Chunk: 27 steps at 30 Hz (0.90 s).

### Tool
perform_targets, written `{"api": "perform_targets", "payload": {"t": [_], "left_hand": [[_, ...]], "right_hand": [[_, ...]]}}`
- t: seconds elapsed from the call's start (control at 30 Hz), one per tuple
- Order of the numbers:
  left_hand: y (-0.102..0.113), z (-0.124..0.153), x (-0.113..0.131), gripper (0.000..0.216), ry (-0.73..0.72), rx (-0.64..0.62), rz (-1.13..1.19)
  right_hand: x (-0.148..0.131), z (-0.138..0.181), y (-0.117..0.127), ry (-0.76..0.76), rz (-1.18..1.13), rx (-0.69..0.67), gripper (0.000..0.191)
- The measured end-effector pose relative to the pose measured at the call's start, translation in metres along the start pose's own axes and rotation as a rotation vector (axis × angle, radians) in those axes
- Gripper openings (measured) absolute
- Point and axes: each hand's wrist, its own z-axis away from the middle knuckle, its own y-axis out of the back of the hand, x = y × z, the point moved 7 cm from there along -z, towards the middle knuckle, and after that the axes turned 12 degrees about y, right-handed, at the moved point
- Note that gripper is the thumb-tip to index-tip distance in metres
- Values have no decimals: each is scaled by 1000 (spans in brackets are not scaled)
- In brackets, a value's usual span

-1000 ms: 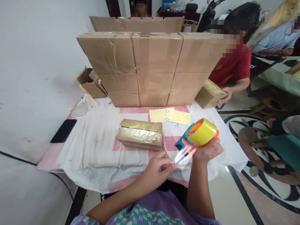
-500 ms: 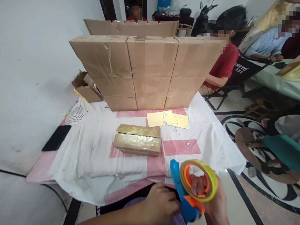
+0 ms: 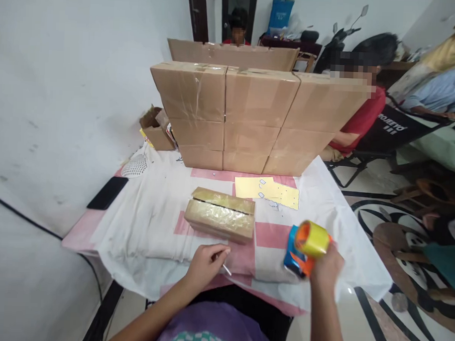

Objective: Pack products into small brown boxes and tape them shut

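My right hand (image 3: pixel 326 268) is wrapped round a blue and orange tape dispenser (image 3: pixel 292 254), which carries a roll of yellow tape (image 3: pixel 317 240). It is over the right side of the cloth, slightly blurred. Near the front edge, my left hand (image 3: pixel 207 264) is closed in a pinch, and a thin whitish strip (image 3: pixel 226 270) sticks out below the fingers; its kind is unclear. Just beyond that hand lies a small cardboard box (image 3: pixel 219 224), its top covered with shiny tape and a dark gap running along between its flaps. Neither hand touches the box.
Stacked cardboard boxes (image 3: pixel 249 103) form a wall at the back of the table. Yellow paper pieces (image 3: pixel 266 189) lie before them. A black phone (image 3: pixel 108 193), a white perforated object (image 3: pixel 135 165) and an open carton (image 3: pixel 159 136) are at left. Co-workers sit beyond.
My right hand has moved the tape dispenser forward, over the cloth. My left hand has come away from it to the left, with a whitish strip now showing. The view has shifted.
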Motion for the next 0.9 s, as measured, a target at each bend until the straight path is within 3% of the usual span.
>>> {"api": "perform_targets", "payload": {"t": [0.1, 0.17, 0.23, 0.3, 0.37, 0.43, 0.47, 0.53, 0.63, 0.8, 0.9], "left_hand": [[-2, 0, 5, 32, 75, 49, 160], [1, -2, 6, 31, 101, 74, 237], [7, -5, 6, 32, 119, 84, 292], [14, -8, 5, 34, 132, 87, 329], [16, -12, 4, 35, 141, 77, 338], [13, -14, 4, 35, 139, 49, 323], [10, -15, 5, 35, 129, 32, 312], [4, -13, 11, 33, 96, 5, 287], [-3, -7, 22, 29, 38, -15, 264], [-6, 4, 23, 33, 47, -39, 331], [-2, 7, 0, 48, 130, -17, 374]], "right_hand": [[21, -15, -59, -25, 35, -40, 46], [28, -28, -85, -11, 95, -122, 48], [32, -38, -92, 3, 187, -215, 52], [26, -42, -79, 45, 283, -228, 49], [3, -32, -58, 199, 378, -147, 41], [-32, -2, -50, 430, 418, -117, 40], [-50, 19, -56, 545, 392, -187, 36], [-77, 69, -84, 689, 245, -530, 21], [-103, 121, -113, 743, 190, -796, 11], [-132, 131, -121, 843, 218, -853, 19], [-156, 112, -101, 867, 183, -671, 17]]}}
